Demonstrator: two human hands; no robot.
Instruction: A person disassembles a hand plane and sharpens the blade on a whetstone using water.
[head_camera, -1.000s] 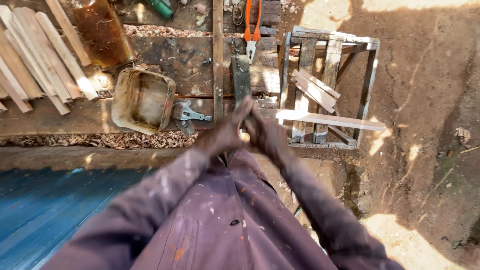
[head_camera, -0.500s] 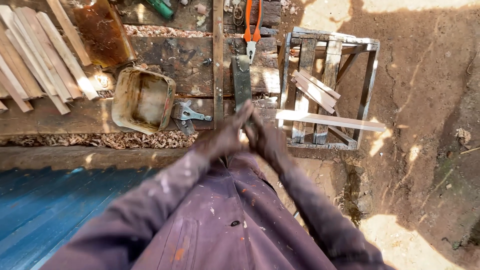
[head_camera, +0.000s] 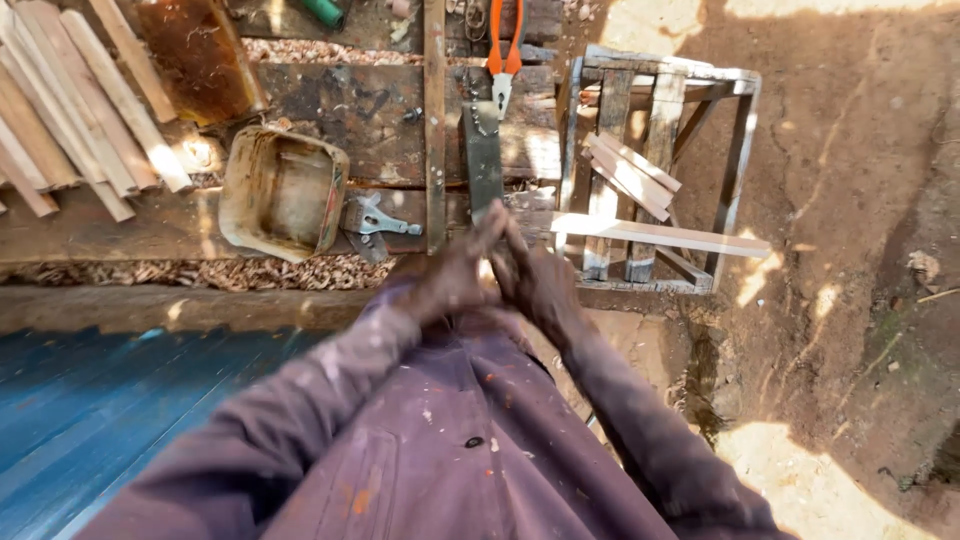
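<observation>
Your left hand (head_camera: 455, 275) and right hand (head_camera: 535, 280) are pressed together at the near edge of the workbench (head_camera: 100, 225), palms and fingers meeting. Since a second ago they have barely shifted: they sit a touch closer to your body and the fingertips reach slightly higher toward the dark flat blade (head_camera: 483, 160) that lies upright on the bench just beyond them. Nothing else on the bench has moved.

Whether anything is held between your palms I cannot tell; the hands are blurred and closed against each other, and no object shows between them.

Just left of your hands lies a small metal clamp piece (head_camera: 375, 218), and beside that a worn rectangular tin (head_camera: 283, 190). Orange-handled pliers (head_camera: 503, 55) rest above the blade. To your right, a wooden frame (head_camera: 745, 120) stands on the earth floor with a pale slat (head_camera: 660, 235) laid across it, its near end just beside your right hand. So the work sits unchanged, hands together, nothing picked up from the bench.
</observation>
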